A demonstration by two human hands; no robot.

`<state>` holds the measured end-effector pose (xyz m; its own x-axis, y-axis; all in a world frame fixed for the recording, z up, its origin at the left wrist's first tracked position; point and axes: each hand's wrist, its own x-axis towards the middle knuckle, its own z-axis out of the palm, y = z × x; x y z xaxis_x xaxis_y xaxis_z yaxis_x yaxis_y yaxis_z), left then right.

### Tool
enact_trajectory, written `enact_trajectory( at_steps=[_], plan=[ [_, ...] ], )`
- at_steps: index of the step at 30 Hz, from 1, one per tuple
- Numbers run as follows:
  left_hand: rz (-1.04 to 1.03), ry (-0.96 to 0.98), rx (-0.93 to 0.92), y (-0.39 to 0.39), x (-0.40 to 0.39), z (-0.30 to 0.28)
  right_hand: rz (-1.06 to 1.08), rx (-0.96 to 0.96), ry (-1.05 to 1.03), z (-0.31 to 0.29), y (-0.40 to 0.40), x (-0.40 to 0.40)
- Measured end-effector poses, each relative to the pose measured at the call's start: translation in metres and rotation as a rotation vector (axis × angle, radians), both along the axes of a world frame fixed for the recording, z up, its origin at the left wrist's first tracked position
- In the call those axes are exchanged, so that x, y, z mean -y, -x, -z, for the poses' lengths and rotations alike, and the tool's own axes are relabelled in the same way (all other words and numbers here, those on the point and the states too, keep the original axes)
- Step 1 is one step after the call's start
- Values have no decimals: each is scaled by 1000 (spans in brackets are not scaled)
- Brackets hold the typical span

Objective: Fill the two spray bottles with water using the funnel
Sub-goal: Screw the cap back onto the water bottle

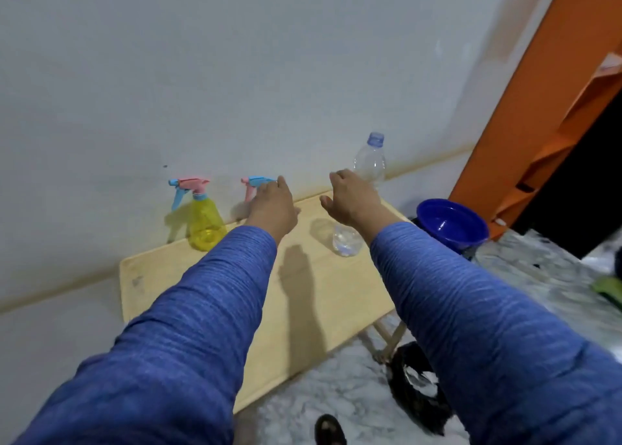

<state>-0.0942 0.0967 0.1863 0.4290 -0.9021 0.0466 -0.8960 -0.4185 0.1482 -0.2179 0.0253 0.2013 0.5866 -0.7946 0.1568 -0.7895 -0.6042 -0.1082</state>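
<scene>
Against a pale wall, the wooden tabletop (202, 276) carried the yellow spray bottle (205, 222), while the left hand (272, 205) hid the second spray bottle (257, 181), its fingers unclear, and the right hand (350, 195), fingers loose and empty, hovered beside the tall water bottle (370, 161), which could tip if bumped.
</scene>
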Motion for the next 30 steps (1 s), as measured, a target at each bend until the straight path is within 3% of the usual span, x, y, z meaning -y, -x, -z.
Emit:
enact_trajectory(
  at_steps=[8,14,21,25,30],
  plan=[
    [156,-17,-12,66,31,37,194,0,-109,36,91,21],
    [173,59,-107,97,59,67,215,-32,-161,66,131,53],
    [100,358,-302,118,106,110,91,-134,-316,119,153,115],
    [-54,570,-346,133,130,120,-47,-167,-415,148,163,151],
    [-223,701,-439,146,149,128,-150,-147,-504,178,171,179]
  ],
)
